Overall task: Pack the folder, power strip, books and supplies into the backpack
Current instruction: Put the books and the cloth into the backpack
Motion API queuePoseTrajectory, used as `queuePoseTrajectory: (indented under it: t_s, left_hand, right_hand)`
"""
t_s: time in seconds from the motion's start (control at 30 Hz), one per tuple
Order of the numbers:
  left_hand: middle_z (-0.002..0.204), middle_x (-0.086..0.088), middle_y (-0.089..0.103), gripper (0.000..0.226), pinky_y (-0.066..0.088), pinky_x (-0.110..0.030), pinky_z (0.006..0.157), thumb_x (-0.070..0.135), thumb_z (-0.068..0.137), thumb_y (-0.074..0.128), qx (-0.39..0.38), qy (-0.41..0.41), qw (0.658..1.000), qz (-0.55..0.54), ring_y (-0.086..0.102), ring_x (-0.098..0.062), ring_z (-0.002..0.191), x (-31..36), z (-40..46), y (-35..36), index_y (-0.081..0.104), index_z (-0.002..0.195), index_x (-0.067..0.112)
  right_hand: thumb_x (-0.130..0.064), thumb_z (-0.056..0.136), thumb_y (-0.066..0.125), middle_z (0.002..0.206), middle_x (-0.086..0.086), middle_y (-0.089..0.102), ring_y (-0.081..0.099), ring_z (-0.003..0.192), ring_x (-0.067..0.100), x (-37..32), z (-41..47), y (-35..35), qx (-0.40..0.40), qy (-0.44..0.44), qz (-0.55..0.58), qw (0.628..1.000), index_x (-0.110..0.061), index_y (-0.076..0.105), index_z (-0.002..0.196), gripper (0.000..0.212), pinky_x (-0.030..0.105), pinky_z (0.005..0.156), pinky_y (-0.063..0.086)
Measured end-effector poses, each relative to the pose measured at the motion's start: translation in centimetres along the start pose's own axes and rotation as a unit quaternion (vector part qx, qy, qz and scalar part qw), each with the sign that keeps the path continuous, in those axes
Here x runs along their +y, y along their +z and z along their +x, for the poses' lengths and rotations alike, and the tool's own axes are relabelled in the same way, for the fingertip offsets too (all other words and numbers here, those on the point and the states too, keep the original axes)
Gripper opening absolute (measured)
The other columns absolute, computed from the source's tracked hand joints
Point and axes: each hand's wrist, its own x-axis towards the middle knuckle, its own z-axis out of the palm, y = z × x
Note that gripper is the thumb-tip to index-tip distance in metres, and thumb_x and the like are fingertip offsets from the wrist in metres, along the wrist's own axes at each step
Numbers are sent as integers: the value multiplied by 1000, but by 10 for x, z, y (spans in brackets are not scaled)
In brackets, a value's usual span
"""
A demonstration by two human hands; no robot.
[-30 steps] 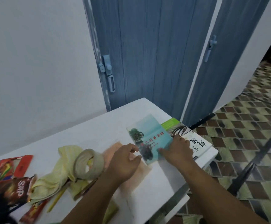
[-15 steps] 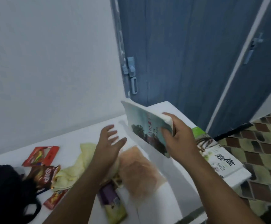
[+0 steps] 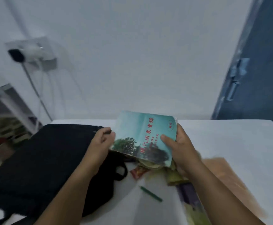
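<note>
The teal book (image 3: pixel 144 137), with red characters and dark trees on its cover, is held up off the white table (image 3: pixel 230 143), tilted, just right of the black backpack (image 3: pixel 39 166). The right hand (image 3: pixel 179 148) grips the book's right edge, thumb pressed across the cover and fingers curled behind. The left hand (image 3: pixel 100 143) is at the book's left edge, over the backpack's top; its fingers are curled, but I cannot tell whether they hold the bag's fabric. Beneath the book lie a red packet (image 3: pixel 138 172) and yellowish cloth (image 3: pixel 173 176). Nearer than the book lies a green pen (image 3: pixel 151 194), with a blurred orange-brown sheet (image 3: pixel 226 177) off to the book's right.
</note>
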Motion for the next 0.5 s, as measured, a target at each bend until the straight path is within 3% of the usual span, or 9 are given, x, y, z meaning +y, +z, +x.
queuePoseTrajectory:
  t_s: [0.07,0.1,0.17,0.2,0.27,0.33,0.4,0.5]
  left_hand:
    - [130,10,55,77,39,-51,108,77,78,57,4,-43,979,200,54,-22,122,-21,0,-35,35,142,41]
    - [140,9,44,89,32,-52,111,86,69,55,-8,-73,944,323,42,-25,133,-31,-1,-48,29,144,45]
    - [147,8,32,96,25,-51,109,90,58,57,-54,-105,863,490,27,-25,141,-45,-6,-66,38,140,45]
    - [141,10,39,84,27,-50,105,87,57,60,-67,-99,849,514,31,-23,137,-49,-7,-71,51,129,43]
    - [108,13,61,41,36,-43,91,63,68,63,-29,-66,878,474,52,-21,114,-51,-5,-79,66,92,29]
    - [76,1,67,19,48,-43,78,36,75,64,16,-74,944,320,64,-27,84,-42,1,-94,66,72,17]
    - [72,-12,72,13,54,-44,70,18,79,65,57,-108,983,141,69,-34,75,-28,10,-119,70,72,9]
    - [78,-18,75,13,52,-36,67,9,87,62,74,-147,986,14,71,-33,75,-9,19,-170,73,82,5]
  right_hand:
    - [2,96,57,111,8,72,73,95,21,10,8,28,18,1,12,1000,-22,56,116,32,40,79,61]
    - [2,96,57,112,9,71,73,96,23,14,12,40,30,5,22,999,-21,55,116,31,43,80,61]
    - [1,95,58,112,10,71,72,99,27,22,21,62,63,9,38,997,-19,55,115,29,49,85,59]
    - [1,95,59,112,11,71,72,99,28,25,26,72,81,7,37,996,-20,56,112,28,51,86,59]
    - [0,94,60,113,10,70,71,100,27,28,33,90,105,4,36,994,-24,56,106,27,50,86,59]
    - [1,95,59,110,6,70,71,99,24,26,37,103,125,4,54,991,-25,56,105,27,44,82,59]
    - [1,95,57,111,3,70,72,98,21,22,39,112,147,7,82,986,-23,56,111,29,42,81,60]
    - [3,94,57,111,2,71,71,100,22,11,36,121,172,-5,81,982,-25,57,111,32,46,88,58]
